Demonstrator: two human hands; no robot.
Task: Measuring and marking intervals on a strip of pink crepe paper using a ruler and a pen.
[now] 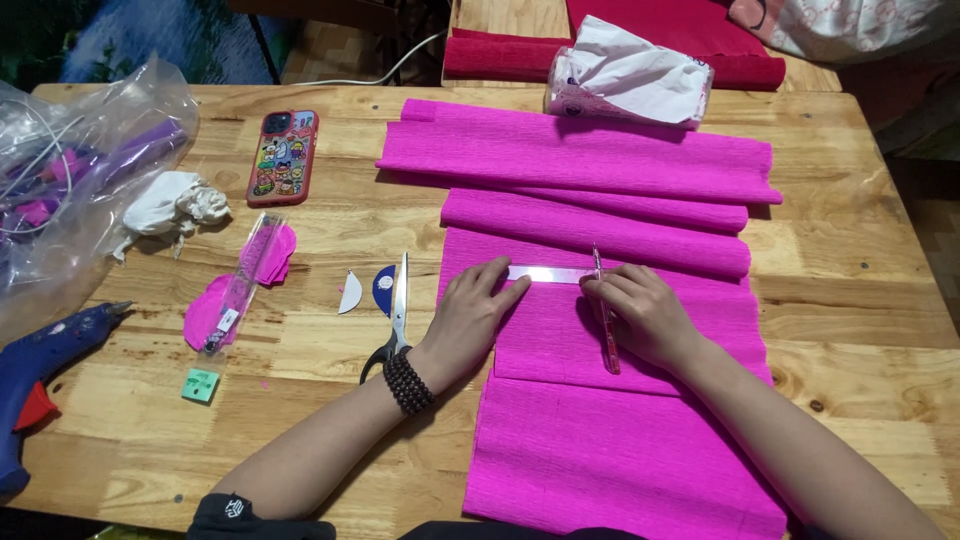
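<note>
A long sheet of magenta crepe paper (600, 440) lies partly unfolded on the wooden table (860, 300). My left hand (470, 320), with a dark bead bracelet on the wrist, presses a clear ruler (548, 273) flat on the paper. My right hand (645, 315) grips a pink pen (608, 345) whose tip touches the paper at the ruler's right end. Scissors (397, 315) lie just left of my left hand.
A blue glue gun (45, 365) lies at the left edge by a plastic bag (70, 190). A phone (283, 157), a white crumpled cloth (175, 205), pink paper pieces with a clear sleeve (240, 290), a green eraser (201, 385) and a tissue pack (630, 75) lie around.
</note>
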